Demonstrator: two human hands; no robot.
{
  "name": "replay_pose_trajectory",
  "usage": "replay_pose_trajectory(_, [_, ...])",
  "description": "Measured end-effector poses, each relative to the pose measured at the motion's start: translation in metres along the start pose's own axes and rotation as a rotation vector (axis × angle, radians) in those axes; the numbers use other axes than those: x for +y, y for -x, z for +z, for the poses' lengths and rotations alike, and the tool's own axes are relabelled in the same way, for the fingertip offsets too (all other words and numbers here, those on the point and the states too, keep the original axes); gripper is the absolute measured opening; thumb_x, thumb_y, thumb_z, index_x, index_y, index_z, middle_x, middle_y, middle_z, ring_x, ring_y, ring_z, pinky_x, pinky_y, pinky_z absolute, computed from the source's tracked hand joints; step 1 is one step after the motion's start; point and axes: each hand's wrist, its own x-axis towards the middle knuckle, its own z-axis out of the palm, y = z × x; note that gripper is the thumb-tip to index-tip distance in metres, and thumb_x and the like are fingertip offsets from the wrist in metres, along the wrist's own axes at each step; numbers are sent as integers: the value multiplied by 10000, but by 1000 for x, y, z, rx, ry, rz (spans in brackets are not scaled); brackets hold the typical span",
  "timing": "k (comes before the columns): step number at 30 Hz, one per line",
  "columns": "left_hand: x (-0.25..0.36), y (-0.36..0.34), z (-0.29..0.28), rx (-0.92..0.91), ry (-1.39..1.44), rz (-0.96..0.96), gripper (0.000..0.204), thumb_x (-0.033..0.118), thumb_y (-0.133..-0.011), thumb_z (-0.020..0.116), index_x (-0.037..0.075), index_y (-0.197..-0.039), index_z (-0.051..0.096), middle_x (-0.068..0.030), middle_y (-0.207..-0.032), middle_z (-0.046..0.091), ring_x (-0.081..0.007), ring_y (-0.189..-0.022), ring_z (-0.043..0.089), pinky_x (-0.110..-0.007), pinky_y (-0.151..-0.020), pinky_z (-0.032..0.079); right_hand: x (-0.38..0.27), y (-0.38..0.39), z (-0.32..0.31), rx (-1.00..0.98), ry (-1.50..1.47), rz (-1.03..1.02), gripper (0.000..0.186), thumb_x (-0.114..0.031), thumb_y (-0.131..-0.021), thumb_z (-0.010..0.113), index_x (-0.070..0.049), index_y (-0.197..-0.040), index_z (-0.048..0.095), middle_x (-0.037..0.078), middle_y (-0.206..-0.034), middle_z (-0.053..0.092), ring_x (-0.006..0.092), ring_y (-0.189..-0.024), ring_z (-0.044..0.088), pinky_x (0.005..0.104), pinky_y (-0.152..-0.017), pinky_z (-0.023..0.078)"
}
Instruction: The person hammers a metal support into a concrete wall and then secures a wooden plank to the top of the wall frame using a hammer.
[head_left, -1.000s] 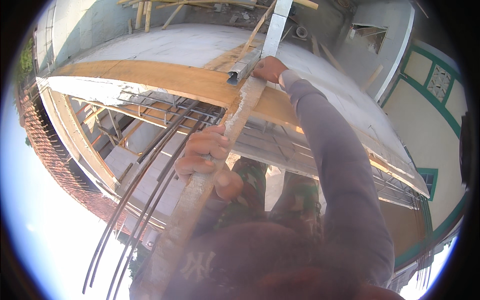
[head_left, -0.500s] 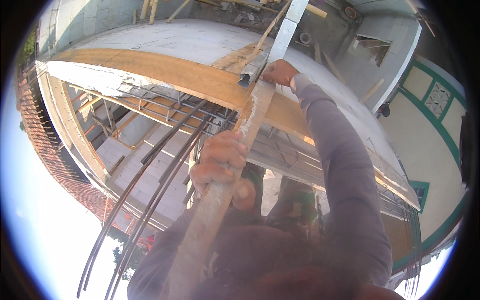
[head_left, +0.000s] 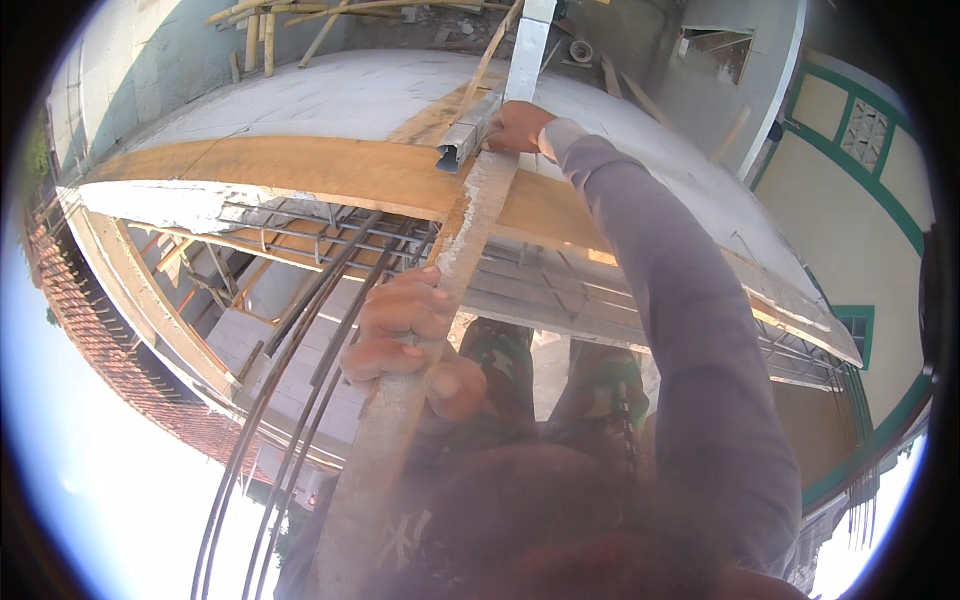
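I'm looking at a pale wall (head_left: 340, 95) spreading beyond the right hand's (head_left: 518, 127) fingers, a wide wooden board (head_left: 290, 165) running just below them. The plank (head_left: 375, 450) slants between both hands and crosses that board — which probably props its far end. Steel bars (head_left: 340, 262) stretch away left of the left fingers; a metal channel (head_left: 470, 130) sits just left of the right ones. I've the left hand (head_left: 405, 320) wrapped round the plank, thumb opposing, likely steadying it. The right fingers curl at its far end — whether they grip, I can't tell.
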Motion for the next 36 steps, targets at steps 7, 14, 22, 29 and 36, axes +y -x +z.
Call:
replay_pose_trajectory(7, [8, 0, 8, 53, -46, -48, 258, 321, -996, 528, 146, -1055, 347, -93, -925, 487, -230, -927, 576, -546, -991, 513, 3, -3, -2, -12, 59, -158, 347, -319, -823, 759, 4, -793, 635, 167, -728, 627, 311, -705, 590, 474, -695, 454])
replay_pose_trajectory(14, [3, 4, 9, 89, -22, -31, 224, 294, -978, 523, 148, -1071, 380, -91, -922, 490, -231, -919, 601, -530, -979, 537, 6, 2, -11, -107, 94, -157, 285, -251, -794, 747, 5, -803, 624, 165, -723, 624, 323, -711, 591, 479, -689, 457])
replay_pose_trajectory(22, [1, 3, 6, 53, -10, -14, 226, 297, -976, 529, 154, -1067, 380, -94, -921, 505, -236, -940, 620, -514, -987, 543, 10, 28, -21, -173, 219, -120, 289, -276, -829, 767, -11, -913, 689, 141, -830, 702, 335, -823, 663, 471, -770, 509])
replay_pose_trajectory(29, [5, 4, 10, 101, -35, -37, 250, 300, -963, 552, 150, -1036, 366, -95, -908, 505, -231, -910, 617, -522, -972, 546, 40, 63, -36, -12, 173, -37, 280, -300, -878, 788, -40, -947, 713, 166, -921, 735, 371, -918, 695, 481, -801, 523])
replay_pose_trajectory(36, [2, 4, 8, 99, -31, -10, 253, 304, -966, 555, 147, -1042, 371, -89, -893, 506, -230, -899, 614, -521, -955, 551, 11, 18, -9, 44, 65, -104, 331, -349, -849, 795, -36, -915, 710, 179, -880, 723, 371, -871, 684, 467, -779, 516])
